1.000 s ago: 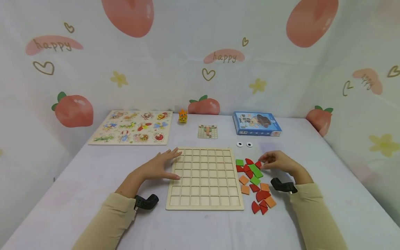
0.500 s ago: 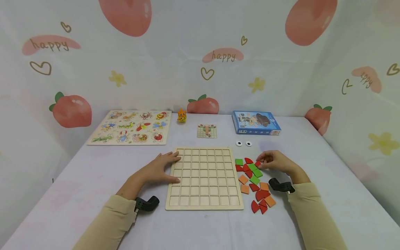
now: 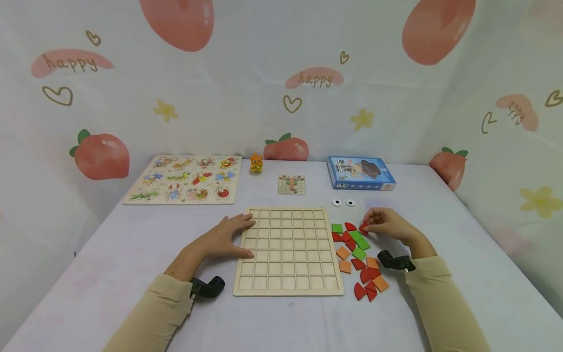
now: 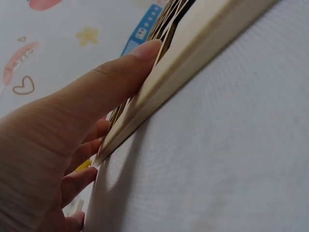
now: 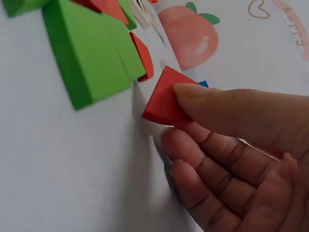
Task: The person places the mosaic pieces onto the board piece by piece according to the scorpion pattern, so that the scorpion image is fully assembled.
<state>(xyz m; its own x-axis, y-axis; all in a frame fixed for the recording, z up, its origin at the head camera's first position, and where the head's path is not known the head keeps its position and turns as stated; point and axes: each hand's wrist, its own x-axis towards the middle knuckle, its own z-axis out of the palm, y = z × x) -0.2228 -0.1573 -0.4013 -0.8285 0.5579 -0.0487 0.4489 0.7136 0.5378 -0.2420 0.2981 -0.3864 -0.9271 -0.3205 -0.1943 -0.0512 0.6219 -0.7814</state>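
The wooden grid board (image 3: 288, 292) lies in the middle of the table, its cells bare. My left hand (image 3: 224, 238) rests on the board's left edge with fingers spread; in the left wrist view the thumb of that hand (image 4: 63, 116) lies over the rim. At the upper right of the loose pieces, my right hand (image 3: 389, 226) pinches a red quarter-round piece (image 3: 363, 228). In the right wrist view the red piece (image 5: 166, 99) sits between thumb and fingers, above the cloth, near green squares (image 5: 91, 53).
Red, green and orange pieces (image 3: 345, 266) lie right of the board. Two eye discs (image 3: 336, 203), a small pattern card (image 3: 292, 185), an orange toy (image 3: 256, 163), a blue box (image 3: 361, 173) and an insect puzzle board (image 3: 184, 180) stand or lie farther back.
The right hand's fingers have closed on the red piece and raised it slightly from the pieces around it. The left hand holds nearly the same place on the board.
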